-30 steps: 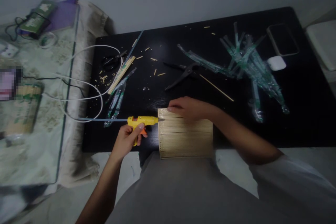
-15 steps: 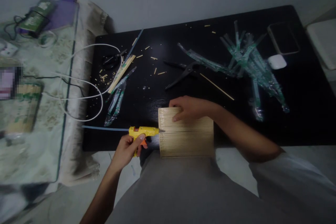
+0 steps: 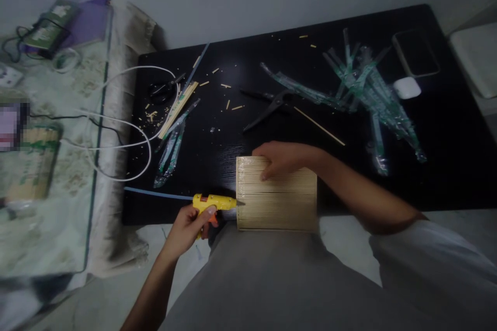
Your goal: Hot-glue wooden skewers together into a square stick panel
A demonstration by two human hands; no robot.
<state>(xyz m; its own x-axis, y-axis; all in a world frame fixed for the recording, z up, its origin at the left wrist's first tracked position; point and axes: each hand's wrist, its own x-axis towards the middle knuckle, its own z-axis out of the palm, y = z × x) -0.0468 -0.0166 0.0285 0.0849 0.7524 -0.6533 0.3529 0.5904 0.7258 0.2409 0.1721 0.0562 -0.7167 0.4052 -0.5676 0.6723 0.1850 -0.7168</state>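
Note:
My left hand (image 3: 194, 223) is wrapped round a yellow hot glue gun (image 3: 212, 202) with an orange trigger. A long translucent glue stick (image 3: 155, 193) sticks out of its back end. The gun's metal tip lies over the left edge of a panel of thin bamboo sticks (image 3: 277, 201) laid side by side, where a shiny line of glue runs. My right hand (image 3: 281, 158) grips the panel's far edge, thumb on top and the other fingers partly hidden behind it. The panel sits at the table's near edge, against my lap.
On the black table (image 3: 233, 158) lie pliers (image 3: 272, 106), a single stick (image 3: 318, 125), scissors (image 3: 163, 90), a stick bundle (image 3: 178, 108), crumpled wrappers (image 3: 365, 85), a white earbud case (image 3: 407, 88) and a phone case (image 3: 416, 54). A white cable (image 3: 149, 152) loops at left.
The glue gun's tip has moved slightly down along the panel's left edge, towards my body. My right hand keeps its hold on the panel.

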